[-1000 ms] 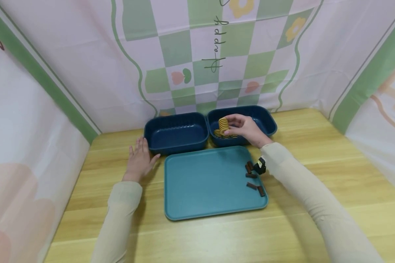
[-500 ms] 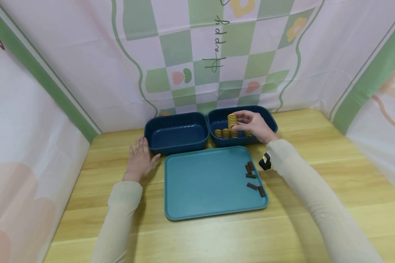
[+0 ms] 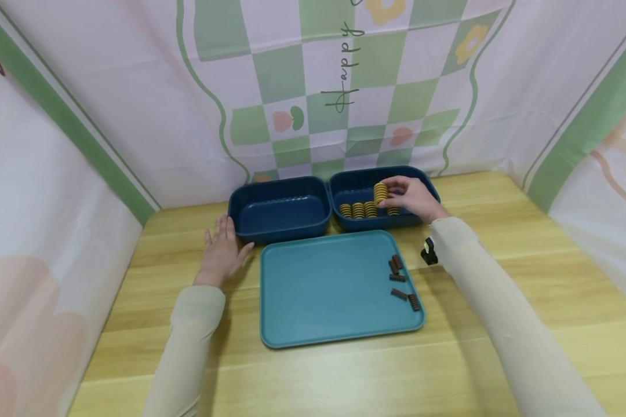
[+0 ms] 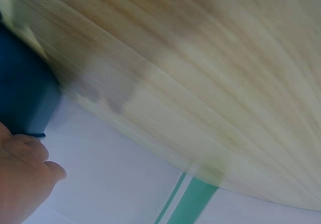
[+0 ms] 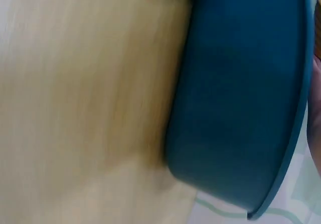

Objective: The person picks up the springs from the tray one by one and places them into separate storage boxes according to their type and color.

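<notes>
My right hand (image 3: 413, 198) pinches a yellow-and-dark ridged roll (image 3: 380, 195) between thumb and fingers, upright over the right navy bin (image 3: 367, 225). Several similar ridged rolls (image 3: 358, 210) stand along that bin's front side, one of them partly under the hand. My left hand (image 3: 220, 255) lies with fingers extended against the left end of the left navy bin (image 3: 287, 236). In the left wrist view, fingers (image 4: 27, 174) touch the bin's wall (image 4: 25, 83). The right wrist view shows mostly the bin's outer side (image 5: 235, 98), with the hand (image 5: 315, 116) at the edge.
A teal tray (image 3: 334, 289) lies in front of the bins on the wooden table (image 3: 344, 382). Several small dark-brown ridged pieces (image 3: 397, 278) are scattered along its right side. A patterned cloth (image 3: 323, 75) hangs behind the bins. A small black device (image 3: 429, 252) hangs at the right cuff.
My right hand has carried the ridged roll rightward over the right bin, away from the row at the front left, uncovering more of those rolls. The left hand stays at the left bin.
</notes>
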Tool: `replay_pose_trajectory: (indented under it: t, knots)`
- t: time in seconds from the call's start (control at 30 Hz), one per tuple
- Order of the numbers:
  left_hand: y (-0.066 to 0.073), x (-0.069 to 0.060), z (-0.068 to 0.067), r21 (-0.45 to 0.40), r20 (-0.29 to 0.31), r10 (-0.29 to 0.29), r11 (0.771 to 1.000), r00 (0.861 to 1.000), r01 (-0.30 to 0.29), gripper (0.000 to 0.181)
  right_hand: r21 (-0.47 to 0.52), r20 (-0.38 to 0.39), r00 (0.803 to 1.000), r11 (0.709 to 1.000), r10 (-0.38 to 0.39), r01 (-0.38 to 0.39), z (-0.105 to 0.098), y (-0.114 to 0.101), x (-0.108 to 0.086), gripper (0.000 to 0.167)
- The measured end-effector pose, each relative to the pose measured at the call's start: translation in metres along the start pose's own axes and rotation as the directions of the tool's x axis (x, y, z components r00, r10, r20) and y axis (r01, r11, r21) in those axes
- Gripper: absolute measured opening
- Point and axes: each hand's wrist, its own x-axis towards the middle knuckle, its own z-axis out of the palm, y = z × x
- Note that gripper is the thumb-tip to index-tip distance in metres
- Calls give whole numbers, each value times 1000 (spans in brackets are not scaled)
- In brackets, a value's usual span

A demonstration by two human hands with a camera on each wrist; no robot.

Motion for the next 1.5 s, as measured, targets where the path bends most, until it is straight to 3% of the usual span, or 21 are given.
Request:
replay_pose_trajectory:
  t: [0.1, 0.17, 0.27, 0.4, 0.53, 0.63, 0.87, 1.03, 1.23, 1.5]
  knots:
    - [0, 1, 0, 5, 5, -1, 1000, 1000, 1, 83, -163, 12, 1000, 987, 6, -4, -3, 2, 1, 57]
    - [0, 1, -1, 9, 6, -1, 1000, 1000, 1, 83, -296, 32, 999, 955, -12, 21, -3, 2, 3, 56]
    - [0, 1, -1, 14, 5, 1, 1000, 1000, -1, 83, -502, 90, 994, 860, -54, 92, -1, 3, 8, 52]
    - [1, 0, -1, 9, 6, -2, 1000, 1000, 2, 82, -671, 182, 981, 720, -70, 176, 2, 1, 16, 45]
    - [2, -1, -2, -2, 15, -9, 1000, 1000, 9, 82, -740, 251, 967, 634, -48, 224, 6, -2, 25, 37]
    - [1, -1, -2, 2, 19, -8, 1000, 1000, 7, 82, -764, 275, 961, 603, -16, 229, 8, -4, 30, 34]
    - [1, -1, -1, 23, 0, -4, 1000, 1000, 4, 82, -756, 292, 954, 628, 69, 186, 11, -4, 33, 38]
    - [1, -1, -1, 27, -1, -6, 1000, 1000, 6, 82, -760, 293, 951, 628, 100, 168, 13, -3, 34, 40]
    - [3, -1, 0, 17, -9, -9, 1000, 1000, 9, 82, -758, 288, 952, 632, 103, 161, 12, -1, 31, 40]
    - [3, -2, 0, 1, -10, -9, 1000, 1000, 9, 82, -738, 261, 965, 646, 7, 195, 5, 5, 25, 49]
